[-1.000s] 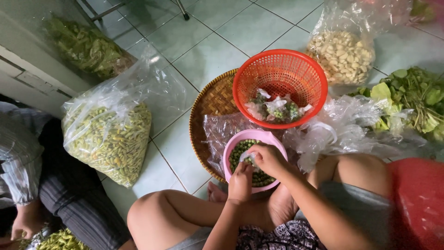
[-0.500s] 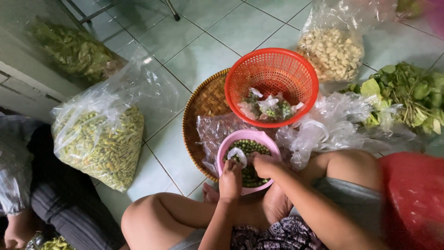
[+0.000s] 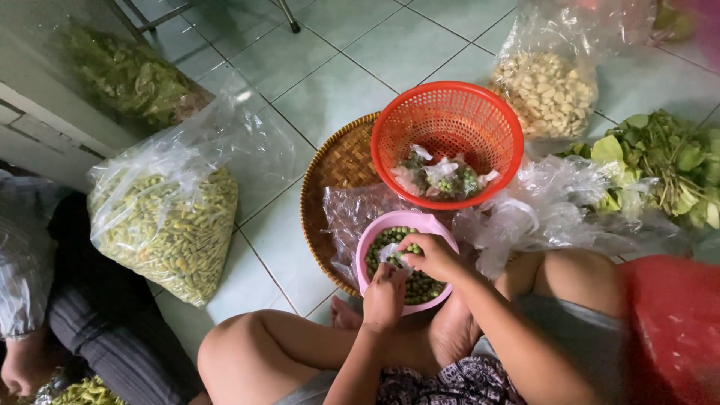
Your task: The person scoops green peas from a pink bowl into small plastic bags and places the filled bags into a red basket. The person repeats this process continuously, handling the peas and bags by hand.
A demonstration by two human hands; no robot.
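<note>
A pink bowl point(image 3: 427, 223) full of small green round berries sits on a woven tray point(image 3: 337, 165) in front of my crossed legs. Over the bowl, my left hand point(image 3: 385, 294) and my right hand point(image 3: 433, 256) pinch a small clear plastic bag point(image 3: 390, 255) between them. Whether the bag holds berries I cannot tell. Behind the bowl stands an orange mesh basket point(image 3: 450, 120) holding several small filled bags point(image 3: 442, 176).
A large clear bag of green chillies point(image 3: 169, 225) stands at left, another bag of greens point(image 3: 127, 75) behind it. A bag of pale cloves point(image 3: 547, 90) and leafy greens point(image 3: 660, 161) lie at right. Another person point(image 3: 45, 300) sits at far left. Loose plastic point(image 3: 540, 210) lies beside my knee.
The view has shifted slightly. Both hands stay over the pink bowl, working the small bag; my right hand has moved a little lower over the berries.
</note>
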